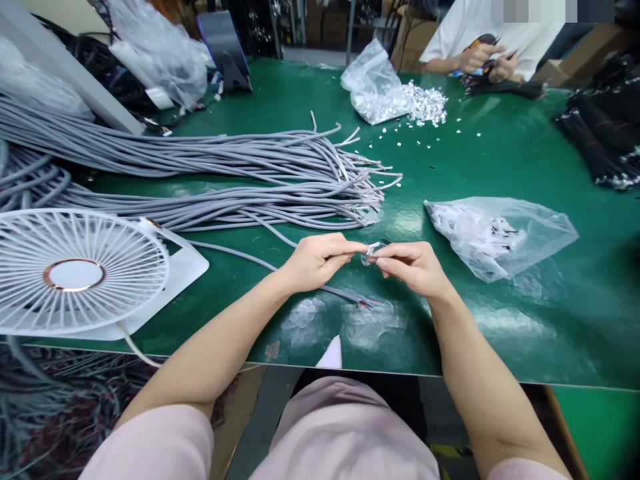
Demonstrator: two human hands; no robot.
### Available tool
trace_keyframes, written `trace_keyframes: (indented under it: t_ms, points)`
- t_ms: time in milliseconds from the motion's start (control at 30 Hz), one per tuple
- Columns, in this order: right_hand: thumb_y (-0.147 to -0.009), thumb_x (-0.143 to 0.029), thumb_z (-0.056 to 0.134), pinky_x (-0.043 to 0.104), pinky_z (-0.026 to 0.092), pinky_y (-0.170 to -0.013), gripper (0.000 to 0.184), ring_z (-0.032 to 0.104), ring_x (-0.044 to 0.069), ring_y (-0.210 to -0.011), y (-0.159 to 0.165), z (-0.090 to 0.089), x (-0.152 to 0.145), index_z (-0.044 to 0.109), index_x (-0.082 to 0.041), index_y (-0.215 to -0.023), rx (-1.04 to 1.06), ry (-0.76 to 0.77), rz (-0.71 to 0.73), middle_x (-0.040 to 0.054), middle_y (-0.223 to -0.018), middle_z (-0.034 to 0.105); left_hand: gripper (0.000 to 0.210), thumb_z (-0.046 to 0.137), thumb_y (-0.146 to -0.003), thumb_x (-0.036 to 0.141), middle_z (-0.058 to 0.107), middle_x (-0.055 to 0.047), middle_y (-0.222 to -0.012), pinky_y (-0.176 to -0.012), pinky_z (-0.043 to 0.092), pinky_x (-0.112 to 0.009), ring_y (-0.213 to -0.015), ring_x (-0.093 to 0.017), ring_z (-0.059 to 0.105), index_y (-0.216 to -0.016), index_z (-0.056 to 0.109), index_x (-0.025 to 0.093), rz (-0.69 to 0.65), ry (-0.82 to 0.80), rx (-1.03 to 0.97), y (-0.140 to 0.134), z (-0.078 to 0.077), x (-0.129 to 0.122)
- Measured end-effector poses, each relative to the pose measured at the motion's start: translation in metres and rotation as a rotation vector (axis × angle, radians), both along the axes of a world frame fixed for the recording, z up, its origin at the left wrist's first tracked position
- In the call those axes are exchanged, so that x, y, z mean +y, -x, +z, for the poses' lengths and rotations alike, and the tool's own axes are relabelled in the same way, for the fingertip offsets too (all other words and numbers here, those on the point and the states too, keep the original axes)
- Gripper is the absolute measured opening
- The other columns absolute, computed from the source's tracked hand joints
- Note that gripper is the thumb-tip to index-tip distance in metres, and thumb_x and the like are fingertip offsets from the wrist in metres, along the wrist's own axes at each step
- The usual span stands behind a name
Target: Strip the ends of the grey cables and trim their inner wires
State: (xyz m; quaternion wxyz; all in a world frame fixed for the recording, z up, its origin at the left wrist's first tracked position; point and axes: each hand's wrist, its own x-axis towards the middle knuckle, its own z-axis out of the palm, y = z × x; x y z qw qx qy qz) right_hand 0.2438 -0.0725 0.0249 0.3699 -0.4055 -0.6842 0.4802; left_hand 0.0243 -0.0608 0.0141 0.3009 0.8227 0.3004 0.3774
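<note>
A grey cable (274, 230) runs from the bundle into my left hand (320, 261), whose thumb and fingers are pinched together on it. At the fingertips shows a whitish, silvery tangle (369, 253), apparently the stripped cable end; its details are too small to make out. My right hand (411, 263) pinches this tangle from the other side, and the fingertips of both hands nearly meet. Beneath my left hand, a second grey cable (343, 293) lies on the table with thin coloured wires bare at its end.
Grey cable bundles (225, 157) lie at the left, behind a white fan (77, 273). A clear bag of white parts (500, 233) is at the right. Farther back, small silvery pieces (425, 103) spill from another bag (375, 83). A co-worker's hands (493, 60) work near black cables (607, 133).
</note>
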Motion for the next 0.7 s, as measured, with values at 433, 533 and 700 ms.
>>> trace_keyframes:
  t_ms: [433,533,700]
  points:
    - [-0.081,-0.024,0.062,0.021,0.044,-0.048,0.014,0.055,0.009,-0.049,0.0,-0.003,-0.005,0.073,-0.017,-0.085,-0.112,-0.271,-0.044,0.0023,-0.068,0.069,0.034,0.04,-0.094,0.02,0.057,-0.002,-0.079,-0.066,0.043,-0.02,-0.071,-0.009,0.055,-0.117,0.064,0.019,0.025,-0.054,0.085,-0.001,-0.003,-0.001]
    - [-0.084,-0.028,0.059,0.021,0.042,-0.047,0.018,0.054,0.01,-0.048,0.001,-0.002,-0.004,0.072,-0.016,-0.082,-0.133,-0.25,-0.101,0.0025,-0.066,0.067,0.035,0.04,-0.094,0.022,0.058,-0.002,-0.08,-0.069,0.043,-0.02,-0.073,-0.01,0.055,-0.122,0.061,0.02,0.036,-0.031,0.121,-0.001,-0.001,-0.002]
    - [-0.085,-0.026,0.056,0.022,0.046,-0.055,0.018,0.061,0.012,-0.057,0.008,0.013,-0.019,0.071,-0.016,-0.082,-0.175,-0.387,0.013,0.0039,-0.07,0.07,0.037,0.038,-0.093,0.02,0.058,-0.001,-0.078,-0.068,0.042,-0.02,-0.07,-0.01,0.054,-0.124,0.059,0.022,0.004,0.008,0.109,0.0,0.001,-0.003]
